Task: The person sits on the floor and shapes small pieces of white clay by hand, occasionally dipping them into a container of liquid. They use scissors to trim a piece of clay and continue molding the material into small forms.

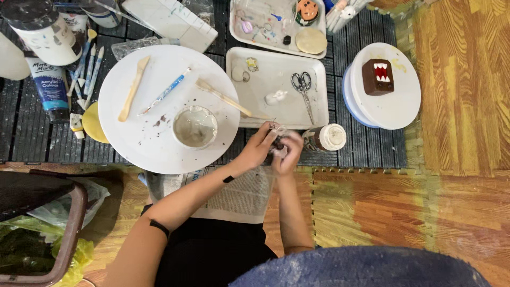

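Hands meet at the mat's near edge: left hand (258, 146) and right hand (288, 152) are pinched together on a small dark piece (278, 142), kept close for fine work, between the bowl (195, 126) and jar (325, 138); scissors (303, 85) lie on the tray (276, 114).

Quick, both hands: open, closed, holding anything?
Left hand: fingers closed on a small dark object.
Right hand: fingers curled around the same small dark object.
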